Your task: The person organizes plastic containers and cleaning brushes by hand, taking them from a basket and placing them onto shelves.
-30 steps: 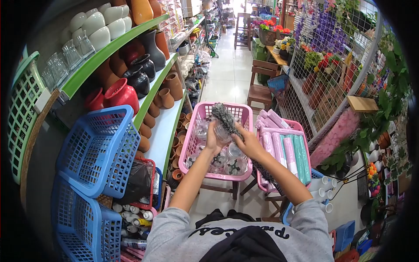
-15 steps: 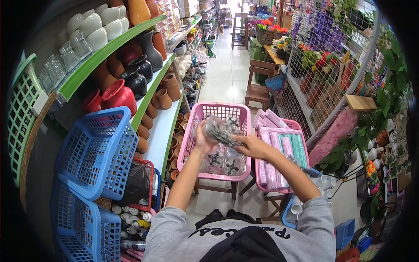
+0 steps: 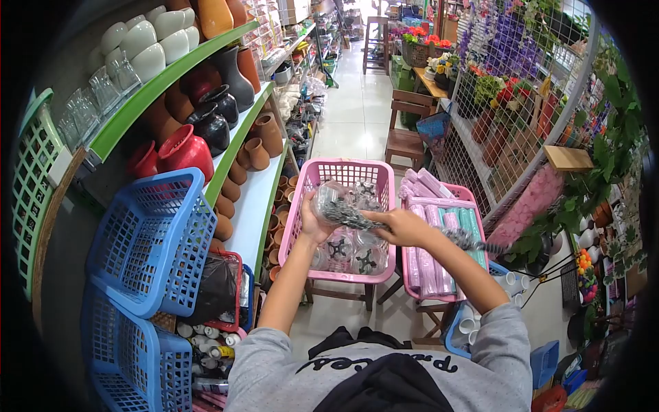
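Observation:
Above the pink basket, my left hand is closed round a clear rounded container. My right hand grips the handle of a grey feather duster, whose fluffy strands lie against the container. More of the grey duster shows beyond my right forearm. Inside the basket lie several clear containers with dark cross-shaped pieces. A second pink basket, to the right, holds pink and teal wrapped bundles.
Blue baskets are stacked at the left, beside shelves with red, black and clay pots. Ahead stands a wooden chair near a wire rack with flowers. White cups sit in a blue basket at the lower right.
The duster has shifted slightly over the container, and its far part now shows extended to the right past my forearm. Both hands keep their hold.

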A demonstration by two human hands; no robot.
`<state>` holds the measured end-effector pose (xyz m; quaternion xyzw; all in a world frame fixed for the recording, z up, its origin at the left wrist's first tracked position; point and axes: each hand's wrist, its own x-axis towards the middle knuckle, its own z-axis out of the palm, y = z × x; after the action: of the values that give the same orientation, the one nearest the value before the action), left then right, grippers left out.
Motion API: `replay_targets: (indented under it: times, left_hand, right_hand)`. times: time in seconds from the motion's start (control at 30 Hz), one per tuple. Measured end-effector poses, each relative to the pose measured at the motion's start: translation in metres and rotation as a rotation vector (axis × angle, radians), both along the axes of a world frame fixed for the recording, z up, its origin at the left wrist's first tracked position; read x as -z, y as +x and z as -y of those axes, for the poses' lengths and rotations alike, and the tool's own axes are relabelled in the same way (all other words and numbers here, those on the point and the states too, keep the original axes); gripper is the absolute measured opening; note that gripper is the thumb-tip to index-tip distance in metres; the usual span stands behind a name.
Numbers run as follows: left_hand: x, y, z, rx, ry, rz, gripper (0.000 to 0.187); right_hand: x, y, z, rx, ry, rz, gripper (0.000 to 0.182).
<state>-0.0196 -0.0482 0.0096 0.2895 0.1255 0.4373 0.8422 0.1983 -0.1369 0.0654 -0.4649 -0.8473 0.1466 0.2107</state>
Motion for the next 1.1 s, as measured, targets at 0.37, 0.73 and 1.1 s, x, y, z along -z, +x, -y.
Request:
replay_targets:
  times: [0.37,0.73,1.1]
  left_hand:
    - [0.013,0.009,-0.007,-0.036,0.024,0.043,0.058]
    - [0.019,0.009,0.001,-0.027,-0.156,-0.070,0.063]
    - [0.033,0.021,0.009,0.078,-0.218,-0.015,0.060]
  right_hand:
    - [0.018,-0.020,-0.001,0.045,-0.071,-0.192,0.051]
    - [0.020,-0.017,0.004,0.279,0.085,-0.026,0.054]
    - [0.043,0.008,0.012,0.403,0.102,0.170,0.059]
